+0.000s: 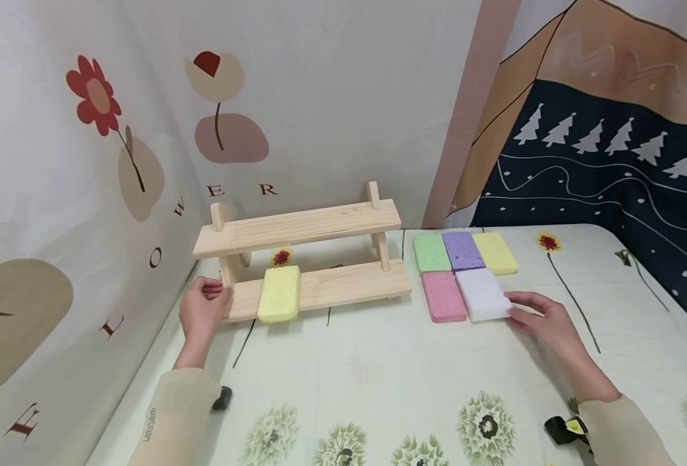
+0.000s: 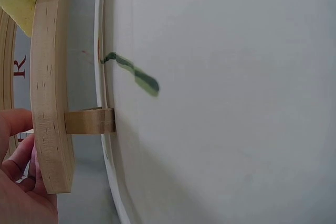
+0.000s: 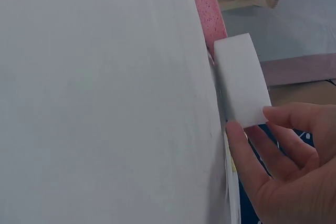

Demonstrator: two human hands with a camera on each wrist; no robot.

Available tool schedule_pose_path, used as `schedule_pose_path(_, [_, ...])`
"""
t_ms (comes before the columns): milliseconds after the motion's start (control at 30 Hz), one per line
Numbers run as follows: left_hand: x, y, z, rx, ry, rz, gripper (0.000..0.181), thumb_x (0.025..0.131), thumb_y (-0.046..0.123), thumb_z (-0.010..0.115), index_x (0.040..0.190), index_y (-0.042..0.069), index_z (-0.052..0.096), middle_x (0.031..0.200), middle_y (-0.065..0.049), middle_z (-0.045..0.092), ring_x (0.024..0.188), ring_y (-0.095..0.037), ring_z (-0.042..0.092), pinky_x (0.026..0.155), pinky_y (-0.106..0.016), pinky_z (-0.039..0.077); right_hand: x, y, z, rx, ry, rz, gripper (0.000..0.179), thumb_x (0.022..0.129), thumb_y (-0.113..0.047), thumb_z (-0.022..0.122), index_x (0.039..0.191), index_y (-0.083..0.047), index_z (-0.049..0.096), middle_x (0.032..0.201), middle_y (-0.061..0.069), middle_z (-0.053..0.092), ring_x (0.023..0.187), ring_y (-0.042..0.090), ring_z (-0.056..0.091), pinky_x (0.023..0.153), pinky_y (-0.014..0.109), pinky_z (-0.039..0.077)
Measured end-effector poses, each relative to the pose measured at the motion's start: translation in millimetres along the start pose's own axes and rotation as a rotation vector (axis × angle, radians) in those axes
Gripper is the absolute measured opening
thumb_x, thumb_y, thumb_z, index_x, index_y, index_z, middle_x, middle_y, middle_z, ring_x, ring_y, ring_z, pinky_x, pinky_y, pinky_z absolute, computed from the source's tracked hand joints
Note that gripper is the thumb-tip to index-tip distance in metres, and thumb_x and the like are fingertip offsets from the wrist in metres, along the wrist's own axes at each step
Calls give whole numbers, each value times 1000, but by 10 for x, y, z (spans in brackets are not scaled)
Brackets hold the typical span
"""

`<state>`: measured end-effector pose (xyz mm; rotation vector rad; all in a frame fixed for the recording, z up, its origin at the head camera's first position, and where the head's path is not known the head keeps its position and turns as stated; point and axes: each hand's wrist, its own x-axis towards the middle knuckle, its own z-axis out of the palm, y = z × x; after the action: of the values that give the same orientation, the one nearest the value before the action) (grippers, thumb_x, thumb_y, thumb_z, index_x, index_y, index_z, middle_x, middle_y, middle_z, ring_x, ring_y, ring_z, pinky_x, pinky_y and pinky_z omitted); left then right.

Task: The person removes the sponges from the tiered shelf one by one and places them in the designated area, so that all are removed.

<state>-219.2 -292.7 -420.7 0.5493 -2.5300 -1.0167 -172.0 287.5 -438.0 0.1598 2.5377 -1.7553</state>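
At the left end of a two-tier wooden rack (image 1: 343,285), my left hand (image 1: 199,309) grips the upright and the end of the lower plank. In the left wrist view, its fingers lie behind the plank (image 2: 48,93). A light yellow sponge (image 1: 280,294) rests on the lower plank, jutting over its front edge. My right hand (image 1: 547,323) pinches the near right corner of a white sponge (image 1: 480,294). The right wrist view shows the white sponge (image 3: 241,80) between thumb and fingers, end-on to a pink sponge (image 3: 210,11).
Around the white sponge lie a pink sponge (image 1: 444,296), a green sponge (image 1: 431,252), a purple sponge (image 1: 462,250) and another yellow sponge (image 1: 495,252). Printed cloth walls (image 1: 343,97) stand behind the rack and to its left. Small black objects (image 1: 560,430) sit by both wrists.
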Motion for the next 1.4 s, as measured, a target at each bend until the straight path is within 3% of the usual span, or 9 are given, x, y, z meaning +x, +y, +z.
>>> schedule_pose_path(233, [-3,4,-4,-1,3,3,25,92,19,65,109,1,61,107,-22,68,96,-32,64,77,-34,41,37,-9,-15,-49,-33,-12,52,94,-16,69,134,12,50,100,-23,60,90,-3,66,78,18,57])
schedule_pose_path(333, [-7,10,-6,0,2,6,26,93,19,65,110,1,61,107,-23,68,97,-34,64,77,-35,41,53,-12,-12,-92,-25,-18,50,95,-14,67,135,12,50,113,-3,65,88,-6,63,77,19,57])
schedule_pose_path(433, [-9,12,-4,1,1,3,26,93,19,65,110,1,60,108,-23,68,97,-34,64,78,-35,41,66,-17,-2,-134,-13,-25,47,96,-12,65,135,10,51,125,21,61,86,-12,59,76,18,57])
schedule_pose_path(533, [-14,13,4,1,1,-2,25,93,19,65,110,1,61,107,-22,68,96,-33,64,78,-34,41,75,-12,13,-167,-8,-27,45,96,-11,64,134,10,52,133,33,55,83,-14,57,74,18,57])
schedule_pose_path(1000, [-8,9,3,-8,-8,-9,26,93,19,65,112,1,60,109,-23,67,97,-33,64,78,-35,42,90,-13,10,-150,-63,-6,46,95,-7,64,134,11,50,138,34,49,86,-15,57,77,18,56])
schedule_pose_path(1400, [-8,-5,0,-7,-4,-4,26,94,20,65,111,1,61,108,-22,67,96,-33,63,77,-34,42,40,-129,-8,-272,3,-53,41,98,-18,63,131,5,57,136,30,55,84,-18,51,72,17,54])
